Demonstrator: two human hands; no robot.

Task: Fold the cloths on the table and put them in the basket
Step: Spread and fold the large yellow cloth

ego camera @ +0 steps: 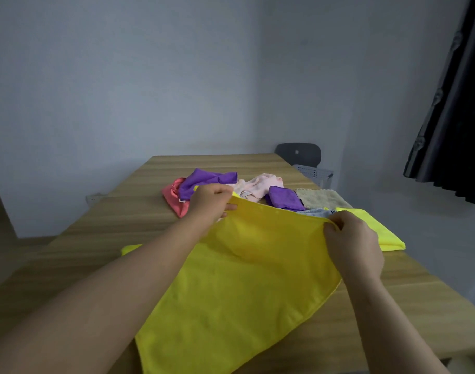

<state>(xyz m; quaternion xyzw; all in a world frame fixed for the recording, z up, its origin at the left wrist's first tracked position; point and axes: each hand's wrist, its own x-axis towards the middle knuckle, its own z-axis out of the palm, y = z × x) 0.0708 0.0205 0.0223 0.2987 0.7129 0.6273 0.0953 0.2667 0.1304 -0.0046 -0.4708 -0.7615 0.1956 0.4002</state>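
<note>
Here, the left hand and right hand each have a closed grip on the raised far edge of the yellow cloth, which slopes from that edge down toward the person across the bench. The grey basket sits beyond the bench's far right corner, nearer the right hand; its contents are hidden.

We have one view only, from a camera worn on the person's head. We look forward and down along the table, close over the left hand, the right hand and the yellow cloth, with the far wall beyond.
</note>
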